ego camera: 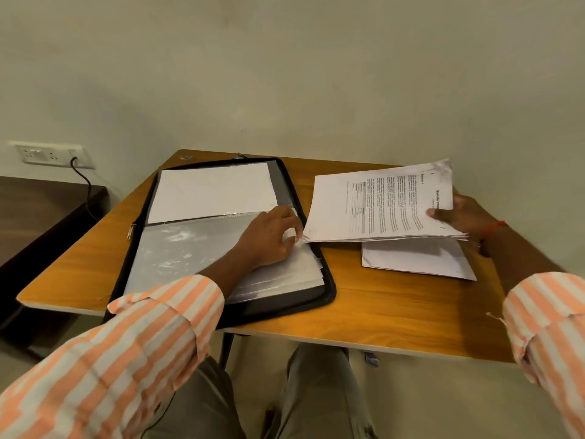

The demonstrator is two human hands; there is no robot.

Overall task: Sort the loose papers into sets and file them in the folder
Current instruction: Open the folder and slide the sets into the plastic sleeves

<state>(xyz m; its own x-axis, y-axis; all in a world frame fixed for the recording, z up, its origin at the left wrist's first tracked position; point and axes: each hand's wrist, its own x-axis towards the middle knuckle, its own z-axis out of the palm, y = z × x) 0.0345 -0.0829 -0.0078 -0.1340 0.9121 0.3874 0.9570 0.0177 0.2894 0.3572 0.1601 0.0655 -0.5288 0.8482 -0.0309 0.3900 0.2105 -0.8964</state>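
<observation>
Table: a small orange-brown wooden table [380,312], pushed right up against the wall, person sitting at the near edge.
Room: plain cream wall [316,74] behind it. A dark brown desk [38,210] sits off to the left, with a white wall socket panel [50,153] above it and a black cable [84,185] plugged in and hanging down.
Folder: a black zip-around folder [329,286] lies open flat on the left half of the table. The far half shows a blank white sheet [215,191]; the near half is a stack of clear plastic sleeves [177,248].
Left hand: the left hand [269,232] rests on the sleeves at their right edge. Its fingers are bent, and thumb and forefinger look pinched on the edge of the top sleeve, so a pretty narrow grip.
Right hand: the right hand [465,217] holds a stack of printed white papers [380,207] by the right side, thumb on top, fingers underneath and mostly hidden. The stack hangs above the table just beside the folder, its left corner almost at the left hand's fingertips.
Other papers: a second pile of white sheets [418,258] lies flat on the table right under the held stack.
Extras: a red thread [495,226] on the right wrist, and orange-and-white striped sleeves [142,343] on both arms.
</observation>
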